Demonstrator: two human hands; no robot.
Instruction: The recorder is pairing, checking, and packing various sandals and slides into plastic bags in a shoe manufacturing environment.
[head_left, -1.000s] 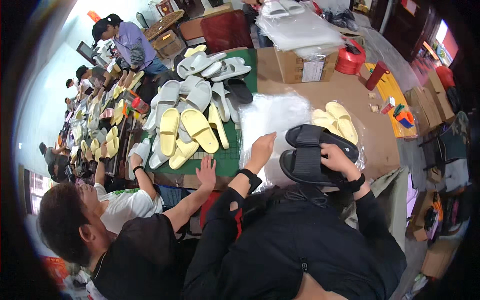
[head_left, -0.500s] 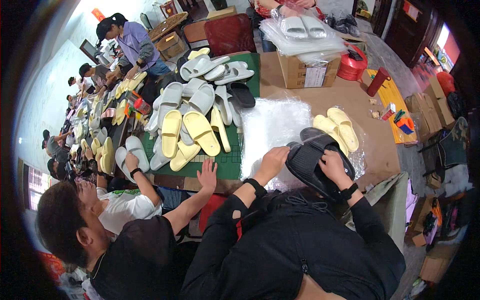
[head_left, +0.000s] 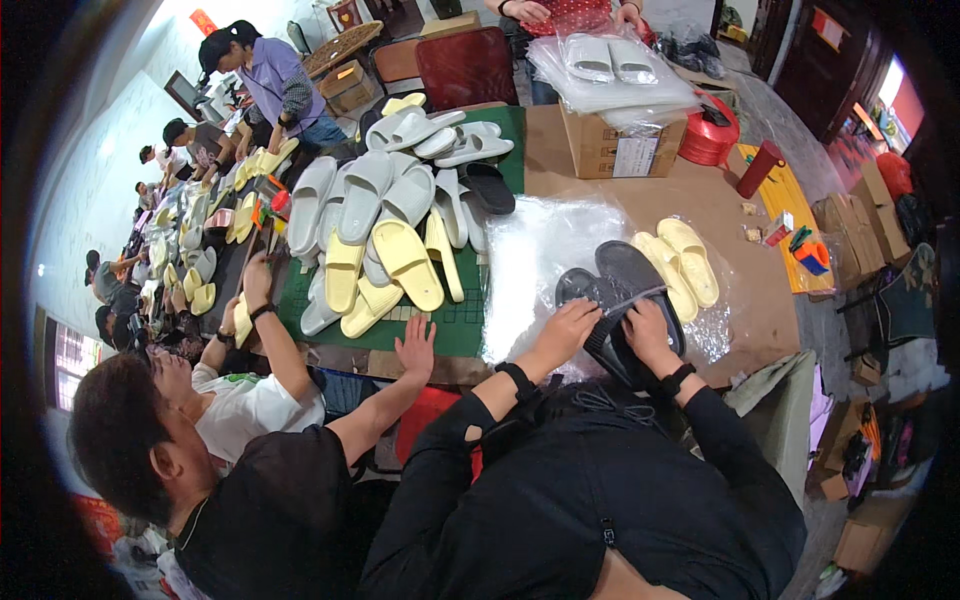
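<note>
A pair of black slippers (head_left: pixel 632 268) is in my hands in front of me, over the near part of the clear plastic bags (head_left: pixel 530 255). My left hand (head_left: pixel 570 335) is closed on the strap edge of the slippers, fingers bent over it. On the other side my right hand (head_left: pixel 648 335) grips the same pair, its fingers partly hidden at the strap opening. Just right of the black pair, yellow slippers (head_left: pixel 682 262) lie in clear plastic on the brown board.
Grey and yellow slippers (head_left: pixel 405 265) are heaped on the green mat (head_left: pixel 465 330) to the left. A co-worker's hand (head_left: pixel 415 345) rests at the table edge near my left arm. Across the table stands a cardboard box (head_left: pixel 595 150) topped with bags, near red twine (head_left: pixel 710 130).
The black slippers have turned in my hands and come lower, and my right hand has shifted left. Grey slippers now lie on the heap's left side. The person across has lifted their hands off the bags.
</note>
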